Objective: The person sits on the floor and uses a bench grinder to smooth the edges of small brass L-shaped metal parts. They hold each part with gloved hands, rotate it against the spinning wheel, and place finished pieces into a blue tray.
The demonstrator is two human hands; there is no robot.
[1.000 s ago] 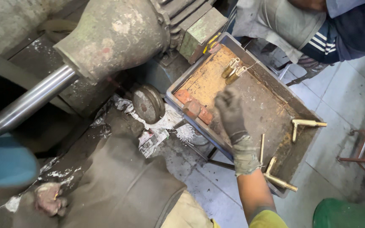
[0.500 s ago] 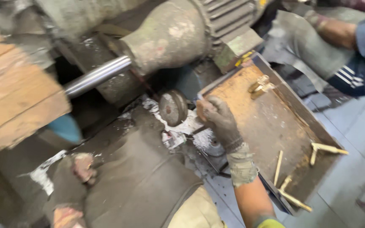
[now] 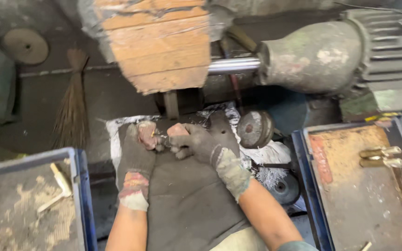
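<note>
Gloved left hand (image 3: 138,153) and right hand (image 3: 196,142), fingers pinched together on small, mostly hidden metal piece (image 3: 160,137)

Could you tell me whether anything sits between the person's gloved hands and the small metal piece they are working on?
Nothing visible does. The left hand and the right hand meet over the dark cloth and both already touch the small metal piece, pinched between their fingertips. The worn gloves are the only layer between skin and the piece.

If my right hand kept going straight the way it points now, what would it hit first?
Your right hand points left, so it meets your left hand almost at once; both already close on a small metal piece between them.
</note>
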